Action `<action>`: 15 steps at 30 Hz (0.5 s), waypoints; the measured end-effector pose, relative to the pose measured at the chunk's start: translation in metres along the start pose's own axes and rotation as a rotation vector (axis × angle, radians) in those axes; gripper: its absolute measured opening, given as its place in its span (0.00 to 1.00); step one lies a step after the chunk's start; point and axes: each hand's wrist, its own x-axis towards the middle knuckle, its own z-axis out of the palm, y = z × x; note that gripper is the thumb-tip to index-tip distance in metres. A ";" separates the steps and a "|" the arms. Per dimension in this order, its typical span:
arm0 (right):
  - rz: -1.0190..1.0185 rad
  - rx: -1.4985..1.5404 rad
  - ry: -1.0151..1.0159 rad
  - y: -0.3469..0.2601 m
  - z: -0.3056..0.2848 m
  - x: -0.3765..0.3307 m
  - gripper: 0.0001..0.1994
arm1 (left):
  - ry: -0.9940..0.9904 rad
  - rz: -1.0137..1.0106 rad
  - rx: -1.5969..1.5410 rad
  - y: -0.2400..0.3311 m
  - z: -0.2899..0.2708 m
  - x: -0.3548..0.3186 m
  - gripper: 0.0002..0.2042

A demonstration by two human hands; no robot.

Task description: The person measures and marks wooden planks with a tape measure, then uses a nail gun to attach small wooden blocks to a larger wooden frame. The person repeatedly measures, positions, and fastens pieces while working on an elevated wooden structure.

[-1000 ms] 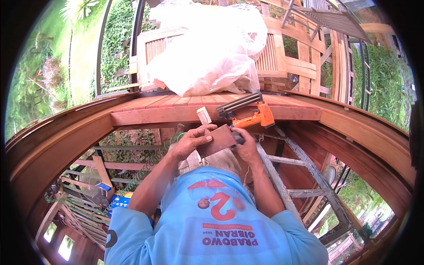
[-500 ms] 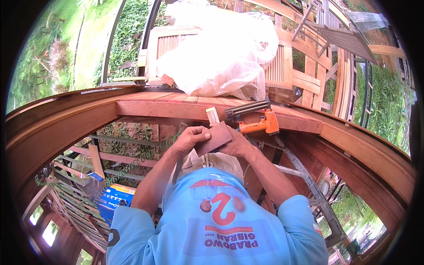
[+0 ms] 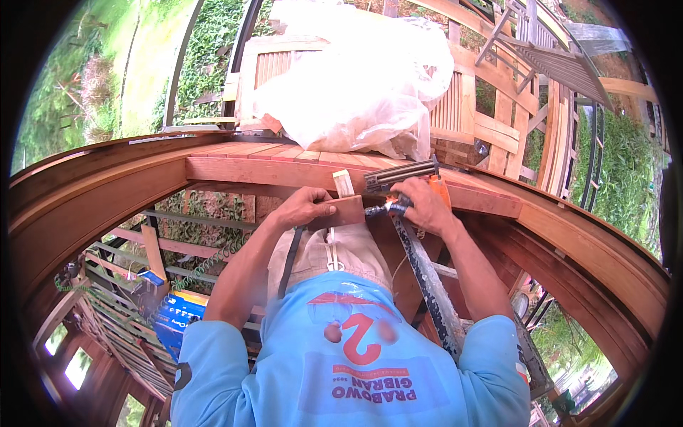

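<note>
My left hand (image 3: 306, 208) pinches a brown wooden block (image 3: 345, 212) between thumb and fingers, in front of the reddish beam. A short pale wood piece (image 3: 343, 183) stands up just behind the block, against the beam's edge. To the right, my right hand (image 3: 425, 205) is curled in front of an orange nail gun (image 3: 439, 187), hiding most of its body. The gun's dark magazine (image 3: 402, 175) lies across the beam. A small black and pale object (image 3: 388, 208) shows at my right fingertips, too blurred to name.
A reddish beam (image 3: 249, 171) with slats behind it crosses ahead. Clear plastic sheeting (image 3: 341, 92) covers part of the slatted wood beyond. A paint-speckled ladder (image 3: 430, 299) stands by my right side. Lower left is a blue box (image 3: 176, 320); grass lies outside.
My right hand has let go of the block and moved right to the nail gun. The block, now in my left hand alone, has turned level.
</note>
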 end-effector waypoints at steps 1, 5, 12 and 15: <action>0.008 -0.010 0.033 0.007 -0.002 0.004 0.24 | 0.019 -0.001 0.094 0.001 -0.002 0.005 0.16; -0.009 -0.125 0.112 0.031 -0.001 0.025 0.24 | 0.101 -0.045 0.209 0.004 -0.007 0.018 0.18; 0.098 -0.118 0.023 0.053 -0.006 0.037 0.25 | 0.085 0.008 0.209 0.008 -0.008 0.035 0.15; 0.075 -0.114 0.032 0.055 -0.013 0.037 0.25 | 0.088 -0.039 0.214 0.007 -0.010 0.038 0.17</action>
